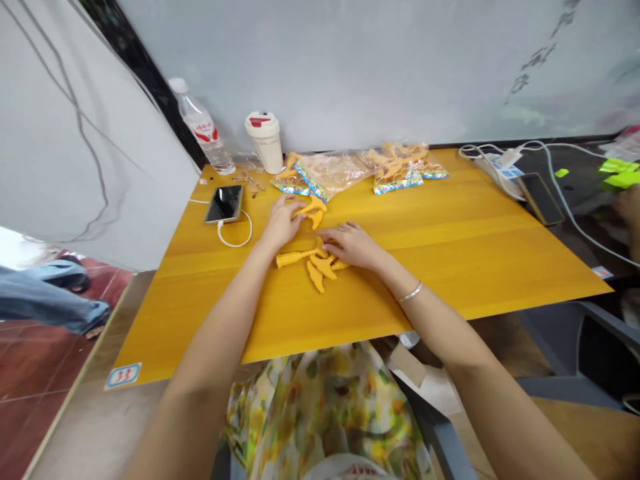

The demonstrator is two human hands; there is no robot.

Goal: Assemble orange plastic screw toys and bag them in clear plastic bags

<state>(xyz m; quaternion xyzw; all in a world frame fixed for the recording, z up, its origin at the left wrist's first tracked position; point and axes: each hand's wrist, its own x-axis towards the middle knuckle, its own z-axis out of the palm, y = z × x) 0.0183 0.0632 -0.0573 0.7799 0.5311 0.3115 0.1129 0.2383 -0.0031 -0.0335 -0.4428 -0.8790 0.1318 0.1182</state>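
Note:
My left hand [283, 219] rests on the table with its fingers closed on a curved, blade-shaped yellow plastic toy piece [315, 212]. Just nearer to me, my right hand [354, 245] reaches in from the right, thumb and fingertips gripping a yellow plastic toy axe [325, 265] in a small group of similar pieces. One long piece with a ribbed handle [294, 258] points left from that group. A pointed piece [315, 277] lies at its near side. My right fingers partly hide where these pieces meet.
Clear plastic bags with more yellow pieces [400, 163] lie along the back of the yellow table [440, 267]. A water bottle [203, 130], a lidded cup [266, 143] and a cabled phone [224, 203] stand or lie back left. At right are a power strip [500, 175] and another person's hand [629, 208].

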